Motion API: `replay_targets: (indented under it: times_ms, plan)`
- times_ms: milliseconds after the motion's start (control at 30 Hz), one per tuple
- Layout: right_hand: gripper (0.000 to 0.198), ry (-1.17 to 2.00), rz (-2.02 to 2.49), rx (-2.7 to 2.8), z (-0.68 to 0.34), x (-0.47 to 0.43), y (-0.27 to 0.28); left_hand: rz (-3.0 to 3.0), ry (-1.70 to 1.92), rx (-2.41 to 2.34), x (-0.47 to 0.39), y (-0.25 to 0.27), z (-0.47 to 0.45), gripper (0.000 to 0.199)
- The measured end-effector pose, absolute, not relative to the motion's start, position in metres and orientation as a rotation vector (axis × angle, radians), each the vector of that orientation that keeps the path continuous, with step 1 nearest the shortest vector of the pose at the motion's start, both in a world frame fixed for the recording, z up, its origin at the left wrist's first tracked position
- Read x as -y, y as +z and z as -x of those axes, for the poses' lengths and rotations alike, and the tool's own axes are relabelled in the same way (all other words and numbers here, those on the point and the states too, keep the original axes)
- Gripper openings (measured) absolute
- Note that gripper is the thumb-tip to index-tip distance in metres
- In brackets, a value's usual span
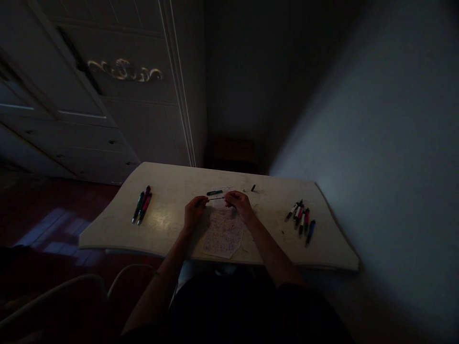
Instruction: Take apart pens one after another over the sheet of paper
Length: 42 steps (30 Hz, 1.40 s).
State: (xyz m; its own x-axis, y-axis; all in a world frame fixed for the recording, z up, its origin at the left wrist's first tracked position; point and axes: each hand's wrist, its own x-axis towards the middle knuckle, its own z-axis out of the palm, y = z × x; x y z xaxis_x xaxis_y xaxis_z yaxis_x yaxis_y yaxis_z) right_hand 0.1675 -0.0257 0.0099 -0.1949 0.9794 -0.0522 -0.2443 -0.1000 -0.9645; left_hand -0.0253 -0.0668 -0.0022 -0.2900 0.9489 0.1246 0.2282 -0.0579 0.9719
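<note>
Between my two hands, level above the table, stretches a thin dark pen refill. My left hand pinches its left end, and my right hand closes around the right end. Just beyond the refill lies a teal pen barrel. A short dark pen piece rests past my right hand, with a tiny part beside it. Under and in front of my hands is a sheet of paper covered with dense scribbles or writing.
Several pens lie together on the left of the pale table. Another group of pens lies on the right. A white cabinet stands behind to the left, a wall to the right. The room is dim.
</note>
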Motion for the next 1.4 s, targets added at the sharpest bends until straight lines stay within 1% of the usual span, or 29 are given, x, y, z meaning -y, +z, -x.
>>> replay_targets:
  times_ms: [300, 733, 1000, 1200, 1400]
  plan:
    - [0.034, 1.597, 0.918, 0.861, -0.165, 0.021, -0.004, -1.258, 1.385, -1.473, 0.069, -0.003, 0.026, 0.035]
    - [0.038, 1.621, 0.923, 0.862, -0.164, 0.023, -0.004, -1.219, 1.332, -1.366, 0.069, -0.001, 0.026, 0.052]
    - [0.032, 1.654, 0.873, 0.843, -0.161, 0.027, -0.003, -1.269, 1.300, -1.399, 0.069, 0.002, 0.026, 0.046]
    - [0.034, 1.672, 0.841, 0.829, -0.161, 0.027, -0.005, -1.227, 1.280, -1.347, 0.067, -0.009, 0.028, 0.055]
    - [0.033, 1.710, 0.813, 0.794, -0.160, 0.030, -0.007, -1.248, 1.275, -1.317, 0.066, -0.014, 0.030, 0.054]
